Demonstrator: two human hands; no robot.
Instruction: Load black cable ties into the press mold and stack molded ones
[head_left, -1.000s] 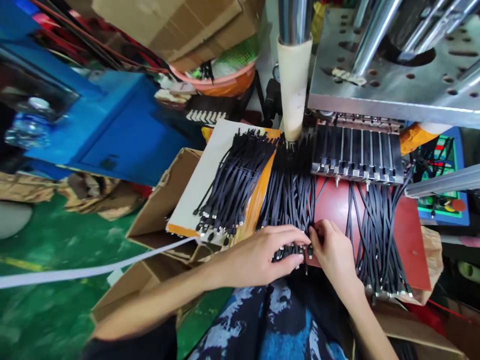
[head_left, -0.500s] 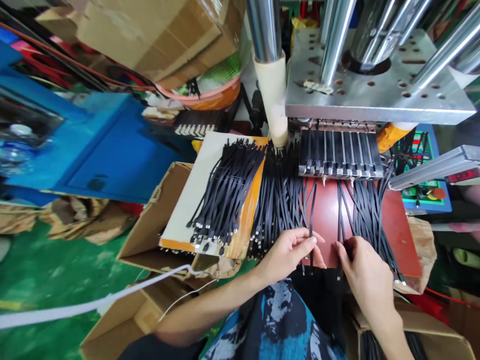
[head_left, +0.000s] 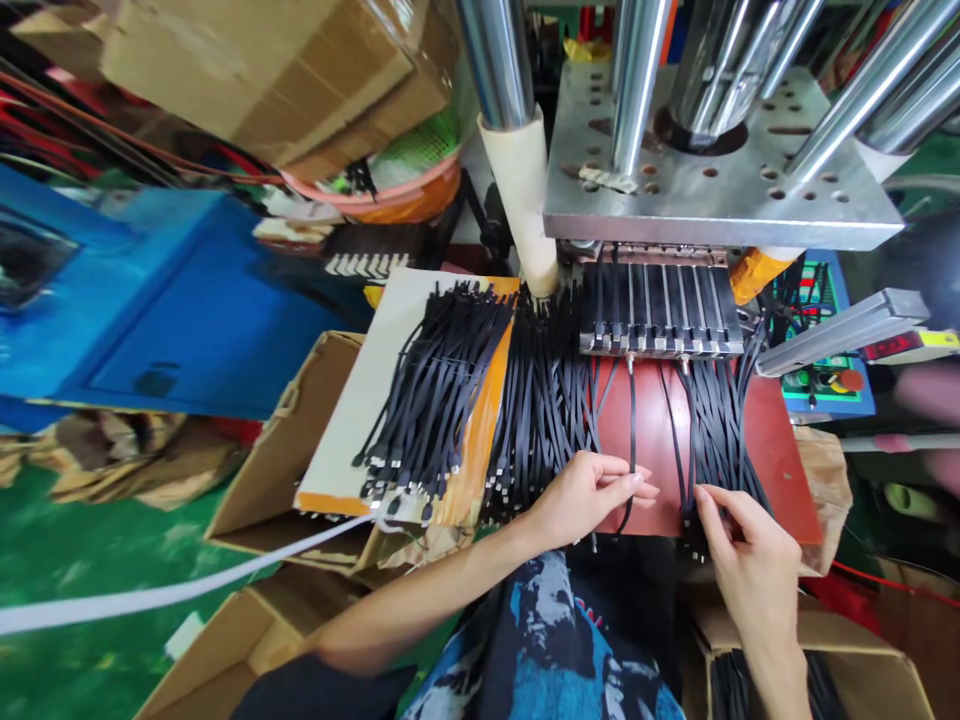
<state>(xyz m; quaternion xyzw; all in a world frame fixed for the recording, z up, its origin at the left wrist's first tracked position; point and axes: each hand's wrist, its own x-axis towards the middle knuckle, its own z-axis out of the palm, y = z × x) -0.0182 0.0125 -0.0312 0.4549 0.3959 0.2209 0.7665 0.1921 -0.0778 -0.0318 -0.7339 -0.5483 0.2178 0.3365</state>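
My left hand has its thumb and fingers closed around a single flat black cable, whose lower end hangs below the fingers. Over the right-hand bunch of black cables, my right hand is closed, thumb and forefinger pinched at one cable; part of the grip is hidden. Ahead of both hands sits a slotted metal mould with connectors along its front edge. Left of my left hand lies another bunch of black cables. Beneath the hands is a red board.
A metal press plate on steel columns overhangs the mould. At left, a white board carries more cables beside a blue cabinet. Cardboard boxes stand below. A metal arm crosses a button panel at right.
The camera view has shifted slightly. My left hand's cable has swung to the right, below the mould. My right hand has turned, and its thumb and forefinger now pinch at the right-hand bunch.
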